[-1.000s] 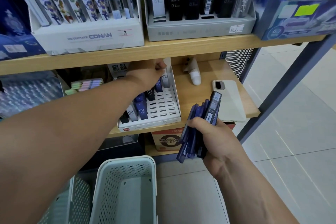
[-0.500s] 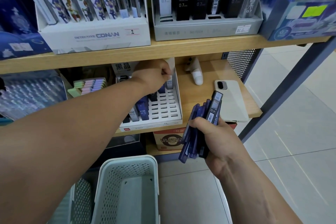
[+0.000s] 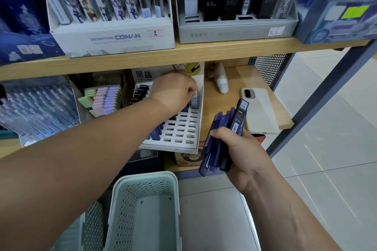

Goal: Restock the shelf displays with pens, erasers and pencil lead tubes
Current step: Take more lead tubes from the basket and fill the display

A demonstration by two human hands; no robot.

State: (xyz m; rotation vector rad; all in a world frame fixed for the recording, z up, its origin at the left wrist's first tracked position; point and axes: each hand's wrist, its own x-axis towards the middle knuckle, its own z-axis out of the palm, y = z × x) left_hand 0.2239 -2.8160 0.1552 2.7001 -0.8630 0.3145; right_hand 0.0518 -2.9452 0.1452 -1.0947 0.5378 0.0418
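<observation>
Change: left hand point(image 3: 173, 91) has sunk toward the back-right slots of the white slotted plastic display tray point(image 3: 180, 128).
Left hand: pinches pale HB-labelled lead tube point(image 3: 193, 101), apparently seating it.
Right hand point(image 3: 244, 149): clamped round a fan of purple flat plastic lead tubes point(image 3: 211, 154), near the tray.
Progress: partly done; left slots filled, many right slots empty.

Cannot see the left hand's point(image 3: 173, 92) fingertips, folded behind its knuckles at the slotted tray's point(image 3: 183, 129) far end; can read only "HB 05" on the lead tube point(image 3: 194, 102) pinched there. Cannot make out the tray's left columns under the forearm point(image 3: 102, 138), nor count the overlapping tube bundle point(image 3: 216, 140) gripped by the right hand point(image 3: 244, 149) just right of the tray.
</observation>
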